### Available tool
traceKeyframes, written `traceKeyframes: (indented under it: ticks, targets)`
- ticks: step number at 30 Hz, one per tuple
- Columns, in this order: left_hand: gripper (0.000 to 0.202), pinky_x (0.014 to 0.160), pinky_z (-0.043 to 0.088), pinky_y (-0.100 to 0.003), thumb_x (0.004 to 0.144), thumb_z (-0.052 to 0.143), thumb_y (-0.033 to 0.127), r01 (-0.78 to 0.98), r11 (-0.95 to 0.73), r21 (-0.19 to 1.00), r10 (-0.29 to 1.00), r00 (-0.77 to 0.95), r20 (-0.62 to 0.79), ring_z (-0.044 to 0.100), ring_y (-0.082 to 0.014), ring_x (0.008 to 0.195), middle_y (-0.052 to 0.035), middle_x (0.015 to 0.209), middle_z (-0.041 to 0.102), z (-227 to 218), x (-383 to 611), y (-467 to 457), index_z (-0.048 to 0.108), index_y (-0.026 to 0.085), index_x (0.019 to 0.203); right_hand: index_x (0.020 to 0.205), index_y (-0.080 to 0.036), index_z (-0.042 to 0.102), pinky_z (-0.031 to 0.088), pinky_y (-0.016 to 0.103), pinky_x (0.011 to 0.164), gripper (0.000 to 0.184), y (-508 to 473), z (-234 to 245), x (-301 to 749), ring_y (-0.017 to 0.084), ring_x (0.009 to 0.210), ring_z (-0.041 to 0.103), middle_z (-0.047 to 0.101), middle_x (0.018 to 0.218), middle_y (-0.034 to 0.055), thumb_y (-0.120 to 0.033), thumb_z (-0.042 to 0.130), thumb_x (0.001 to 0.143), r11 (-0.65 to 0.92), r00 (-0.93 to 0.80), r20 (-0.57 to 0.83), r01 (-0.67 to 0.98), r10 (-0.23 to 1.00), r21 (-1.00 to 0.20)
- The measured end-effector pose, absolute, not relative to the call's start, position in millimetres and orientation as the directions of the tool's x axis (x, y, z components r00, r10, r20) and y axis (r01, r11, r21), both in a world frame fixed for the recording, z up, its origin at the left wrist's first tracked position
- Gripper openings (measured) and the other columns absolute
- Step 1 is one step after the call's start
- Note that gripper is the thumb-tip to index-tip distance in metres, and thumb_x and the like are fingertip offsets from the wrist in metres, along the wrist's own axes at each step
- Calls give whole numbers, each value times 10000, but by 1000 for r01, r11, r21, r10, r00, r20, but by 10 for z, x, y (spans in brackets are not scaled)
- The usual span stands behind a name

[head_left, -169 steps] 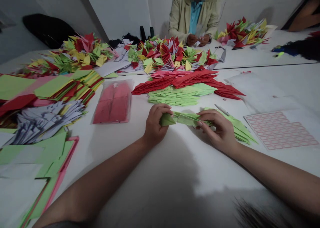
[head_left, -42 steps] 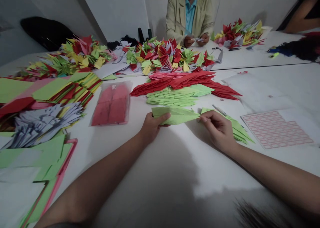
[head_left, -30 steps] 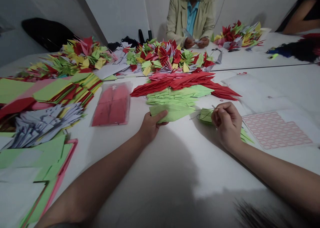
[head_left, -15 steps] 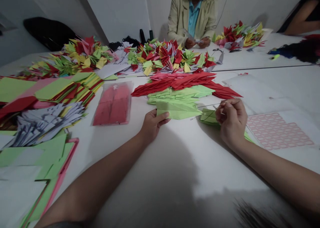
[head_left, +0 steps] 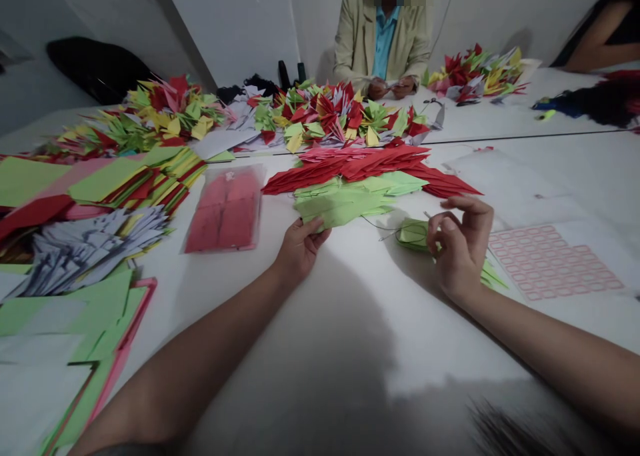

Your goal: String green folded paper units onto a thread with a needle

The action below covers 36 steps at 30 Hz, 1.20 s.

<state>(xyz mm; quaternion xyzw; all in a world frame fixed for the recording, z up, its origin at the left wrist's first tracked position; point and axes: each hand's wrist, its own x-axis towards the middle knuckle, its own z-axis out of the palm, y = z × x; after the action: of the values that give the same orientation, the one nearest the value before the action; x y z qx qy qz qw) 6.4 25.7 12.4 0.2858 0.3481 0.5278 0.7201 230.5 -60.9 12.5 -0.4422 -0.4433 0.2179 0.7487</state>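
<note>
My left hand (head_left: 300, 249) rests at the near edge of a pile of folded light-green paper pieces (head_left: 345, 199), its fingertips touching the paper. My right hand (head_left: 463, 246) is raised, fingers curled and apart, beside a small bundle of green folded paper (head_left: 413, 235). A thin thread (head_left: 380, 224) runs across the white table near that bundle and reaches towards my right fingers. More green folded paper (head_left: 494, 279) lies partly hidden under my right hand.
Red folded pieces (head_left: 370, 163) lie behind the green pile. A clear bag of red paper (head_left: 225, 209) and a pink-outlined label sheet (head_left: 555, 263) flank my hands. Paper stacks fill the left side. Mixed paper heaps stand farther off, and a seated person's hands (head_left: 387, 87) work at the far table.
The green piece from my left hand now lies on the green pile, and that hand has drawn back. My right hand has moved right and its fingers have parted.
</note>
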Motion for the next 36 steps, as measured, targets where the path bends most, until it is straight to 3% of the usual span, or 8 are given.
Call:
traceKeyframes:
  ticks: [3,6,9,14,21,25,29,36]
  targets:
    - [278,625,563,-156,656,809,195,-480,289,829,950,250,-187,654,-77,718,-3,900,710,138,75,214,686,149,902,882,-208,569,325,236,473,160,-706,95,2240,102,571,420,500,740,2,-367,580,899,410,295,435,145,851,-901]
    - [348,635,567,-187,631,837,261,-370,280,886,942,282,-180,658,-103,747,-19,933,711,158,100,146,689,149,925,926,-182,611,285,233,436,266,-776,75,2148,83,496,389,517,676,-7,-445,609,881,147,70,151,59,986,-987]
    - [374,641,561,-203,625,842,296,-257,268,928,923,345,-171,660,-124,764,-29,911,714,166,122,74,695,150,936,854,-171,606,238,232,394,338,-792,75,2079,80,419,351,464,530,-39,-505,654,833,-42,-17,-41,-15,999,-999]
    - [370,616,539,-236,642,830,338,-81,278,957,834,514,-199,680,-168,705,-72,843,726,184,114,2,710,119,915,528,-180,500,213,256,388,469,-763,66,2092,93,391,356,441,431,-14,-509,667,817,-66,60,-68,-34,996,-997]
    - [438,597,551,-300,701,774,430,-37,436,899,656,696,-290,691,-216,657,-122,813,727,272,72,43,711,104,986,494,-158,511,207,253,395,488,-720,-59,2170,75,382,346,436,416,-17,-474,671,831,-89,-20,-88,-137,996,-987]
    - [338,559,530,-264,685,798,398,73,376,924,665,673,-324,666,-185,574,-92,673,707,274,83,35,717,93,809,499,-142,546,221,242,390,491,-696,-51,2169,67,375,354,441,399,-17,-495,689,810,-142,-19,-141,-109,990,-984]
    - [316,535,513,-227,694,791,398,37,332,943,753,591,-288,664,-165,563,-57,645,698,264,118,-22,706,113,800,603,-150,596,279,221,384,439,-688,-25,2138,75,399,416,538,484,-4,-537,703,778,-168,-23,-167,-211,986,-963]
    - [329,396,454,-207,686,787,419,121,196,973,826,515,-231,604,-145,428,-12,516,636,270,166,-119,627,135,638,721,-142,662,351,229,459,434,-723,-73,2123,98,494,480,569,562,14,-563,639,824,-161,-112,-154,-53,982,-986]
